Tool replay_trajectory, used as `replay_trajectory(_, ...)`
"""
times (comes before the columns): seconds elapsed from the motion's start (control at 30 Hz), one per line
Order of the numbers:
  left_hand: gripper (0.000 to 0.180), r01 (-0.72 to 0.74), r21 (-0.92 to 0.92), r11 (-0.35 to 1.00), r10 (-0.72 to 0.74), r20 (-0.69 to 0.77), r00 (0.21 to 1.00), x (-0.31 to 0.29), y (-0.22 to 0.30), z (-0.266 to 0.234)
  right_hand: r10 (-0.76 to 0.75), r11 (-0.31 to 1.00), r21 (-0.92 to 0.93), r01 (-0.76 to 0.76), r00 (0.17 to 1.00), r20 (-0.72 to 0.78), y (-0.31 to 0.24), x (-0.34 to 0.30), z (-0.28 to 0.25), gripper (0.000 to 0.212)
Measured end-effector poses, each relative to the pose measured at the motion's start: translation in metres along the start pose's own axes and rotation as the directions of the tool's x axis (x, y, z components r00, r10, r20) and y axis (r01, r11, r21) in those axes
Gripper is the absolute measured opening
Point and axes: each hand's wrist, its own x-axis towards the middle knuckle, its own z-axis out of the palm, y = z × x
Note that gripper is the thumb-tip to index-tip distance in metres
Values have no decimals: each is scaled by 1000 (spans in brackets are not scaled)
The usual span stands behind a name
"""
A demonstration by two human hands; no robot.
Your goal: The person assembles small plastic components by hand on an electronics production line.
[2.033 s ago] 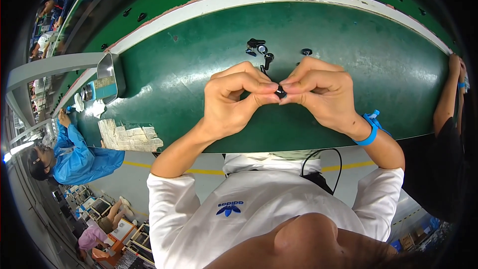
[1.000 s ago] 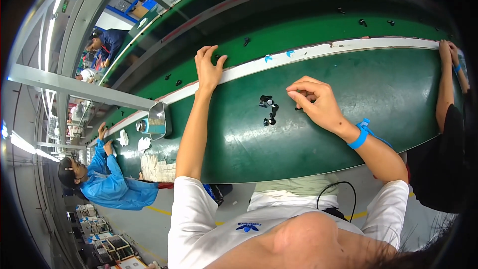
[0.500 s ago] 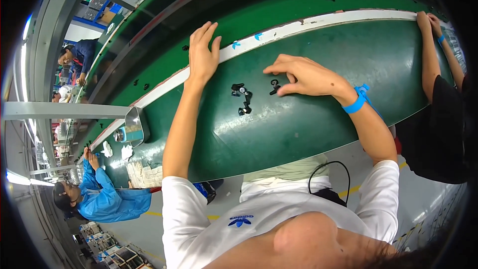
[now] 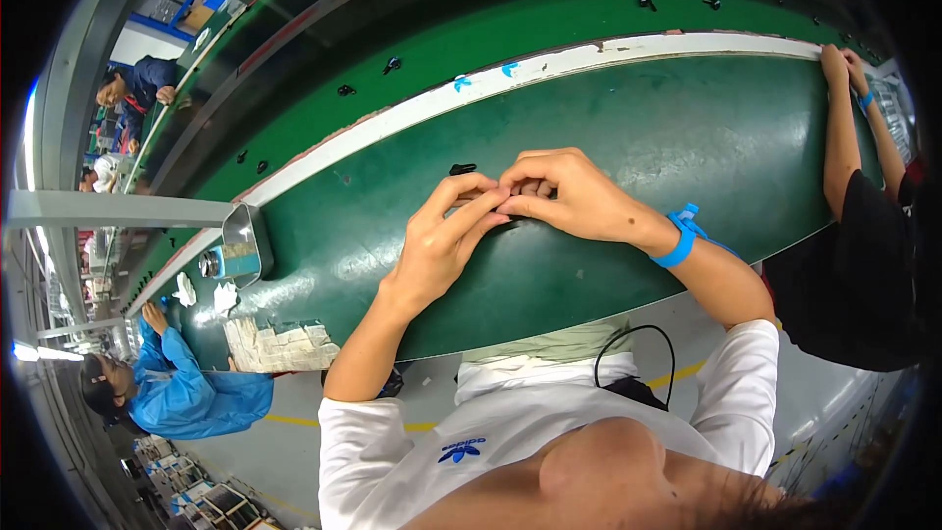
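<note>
**Bringing both hands back together over a small dark part**

Head view: half a second ago the left arm was stretched out to the white strip at the far edge of the bench while the right hand sat alone by the loose black pieces. Now the left hand point(image 4: 446, 236) has come back and meets the right hand point(image 4: 569, 198) at the middle of the green bench point(image 4: 687, 137), fingertips touching. That reads to me as the reach being over and close finger work starting again.

Both hands are curled nearly shut, fingers pinched together, but I cannot tell what lies between them. One small black part point(image 4: 462, 169) lies on the bench at about 11 o'clock from the left fingertips, just beside them; it looks short, dark and glossy, too small to make out further.

A blue wristband point(image 4: 679, 238) circles the right wrist. A metal tray point(image 4: 242, 236) stands at 9 o'clock, well apart.
</note>
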Motion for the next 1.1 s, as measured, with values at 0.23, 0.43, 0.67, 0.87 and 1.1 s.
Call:
replay_trajectory(0.23,30,250,-598,762,-336,-35,941,-10,1,4,113,765,644,-33,990,-84,-1,-8,15,21)
replay_trajectory(0.43,26,245,-772,586,-374,10,928,-14,-5,4,5,784,611,107,984,-179,0,-8,17,22)
replay_trajectory(0.67,25,151,-800,581,-370,-94,924,-14,1,5,-204,935,239,262,949,-240,-8,-8,15,20)
replay_trajectory(0.87,21,166,-705,690,-319,-91,943,-16,0,2,-92,892,386,235,931,-354,-8,-11,25,18)
replay_trajectory(1.1,20,111,-743,661,-291,-116,950,-15,4,1,-276,933,114,341,884,-378,-7,-10,23,17)
